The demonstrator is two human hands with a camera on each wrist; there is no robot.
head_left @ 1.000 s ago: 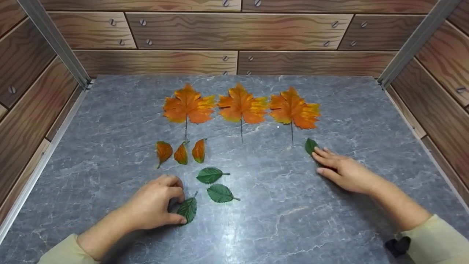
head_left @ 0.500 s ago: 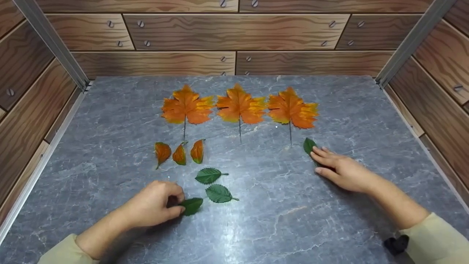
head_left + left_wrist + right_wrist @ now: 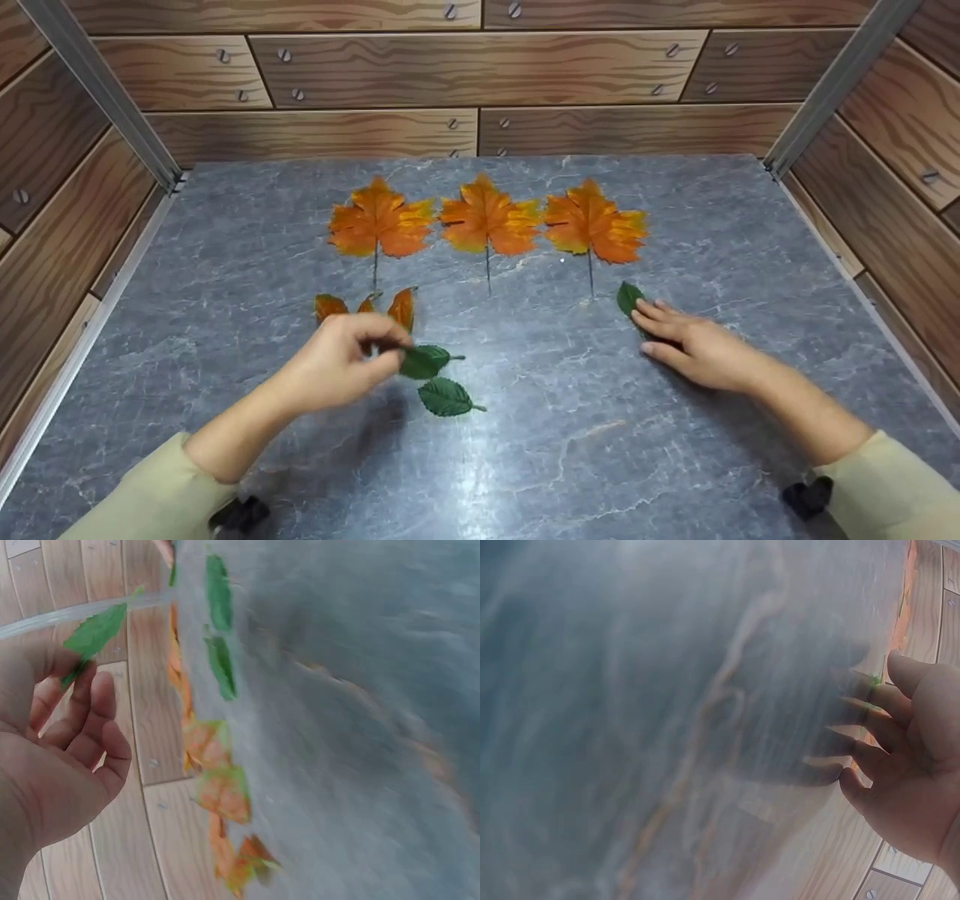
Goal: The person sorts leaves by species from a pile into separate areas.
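Observation:
My left hand (image 3: 341, 367) is raised above the table and pinches a green leaf (image 3: 96, 631) between thumb and fingers. In the head view this leaf overlaps one of two green leaves lying at mid-table; the nearer is the lower green leaf (image 3: 446, 397). Partly hidden behind the left hand lie three small orange-brown leaves (image 3: 402, 306). Over on the right, my right hand (image 3: 694, 349) lies with its fingers extended, its fingertips touching another green leaf (image 3: 628, 297). Those fingers cover that leaf's lower part.
Along the back, three orange maple leaves stand in a row: left maple leaf (image 3: 379, 221), middle maple leaf (image 3: 487, 217), right maple leaf (image 3: 594, 223), stems toward me. Wood-patterned walls (image 3: 480, 71) and metal posts (image 3: 844, 90) border the grey marbled table (image 3: 562, 480).
My left hand has picked up the green leaf from the table and carried it forward and right, toward the other green leaves. My right hand stays on its leaf.

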